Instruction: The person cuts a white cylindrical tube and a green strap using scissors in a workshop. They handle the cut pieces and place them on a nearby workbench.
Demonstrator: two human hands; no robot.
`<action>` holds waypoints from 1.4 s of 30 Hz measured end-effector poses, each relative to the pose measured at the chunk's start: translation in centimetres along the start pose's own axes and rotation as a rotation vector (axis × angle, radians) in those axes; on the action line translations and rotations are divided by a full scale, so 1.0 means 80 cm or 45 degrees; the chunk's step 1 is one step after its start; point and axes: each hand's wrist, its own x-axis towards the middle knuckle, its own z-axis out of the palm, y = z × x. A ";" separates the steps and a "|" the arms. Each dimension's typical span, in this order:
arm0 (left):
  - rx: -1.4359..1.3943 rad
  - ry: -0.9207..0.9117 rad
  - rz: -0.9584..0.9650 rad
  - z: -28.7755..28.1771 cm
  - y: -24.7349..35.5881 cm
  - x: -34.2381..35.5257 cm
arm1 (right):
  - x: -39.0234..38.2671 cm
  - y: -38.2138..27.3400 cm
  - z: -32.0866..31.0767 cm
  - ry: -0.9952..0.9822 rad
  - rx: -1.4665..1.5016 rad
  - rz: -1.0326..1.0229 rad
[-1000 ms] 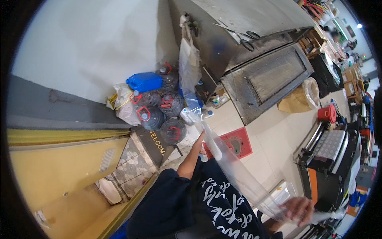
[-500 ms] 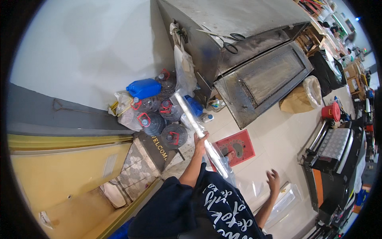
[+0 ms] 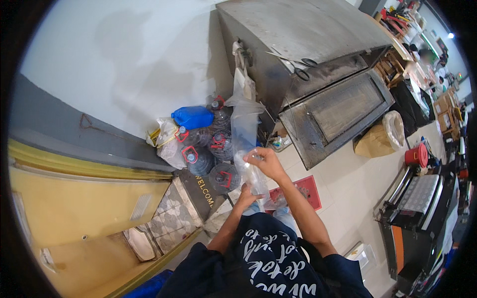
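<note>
A long clear plastic sleeve [image 3: 244, 126] hangs in front of me, its far end loose and flared near the metal cabinet. My left hand [image 3: 247, 197] is closed around the gathered lower part of the plastic, close to my body. Just above it, my right hand [image 3: 266, 162] pinches the same plastic between thumb and fingers. The film looks crumpled where it passes between both hands. Whether anything lies inside it there, I cannot tell.
Large clear water jugs [image 3: 198, 161] and a blue jerrycan [image 3: 193, 117] stand by the wall. The grey metal cabinet [image 3: 303, 30] has scissors [image 3: 298, 64] on top and its door [image 3: 338, 111] hanging open. A red mat [image 3: 308, 191] lies by my feet, near a doormat [image 3: 194, 191].
My right hand has come from the far right to pinch the plastic beside my left hand. The white roll seen earlier no longer shows; the clear film now hangs spread out.
</note>
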 end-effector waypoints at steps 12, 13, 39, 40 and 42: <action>-0.402 -0.175 0.678 -0.093 0.080 -0.009 | -0.067 -0.040 0.033 -0.367 0.096 -0.163; -0.404 -0.184 0.587 -0.094 0.084 -0.001 | -0.066 -0.064 0.032 -0.350 0.059 -0.266; -0.719 0.020 0.219 -0.344 0.165 -0.069 | 0.085 -0.273 -0.262 0.611 -1.442 -0.083; -0.762 0.012 0.234 -0.354 0.179 -0.071 | 0.077 -0.276 -0.265 0.576 -1.309 -0.026; -0.744 0.007 0.236 -0.366 0.210 -0.080 | 0.068 -0.254 -0.254 0.548 -0.714 -0.309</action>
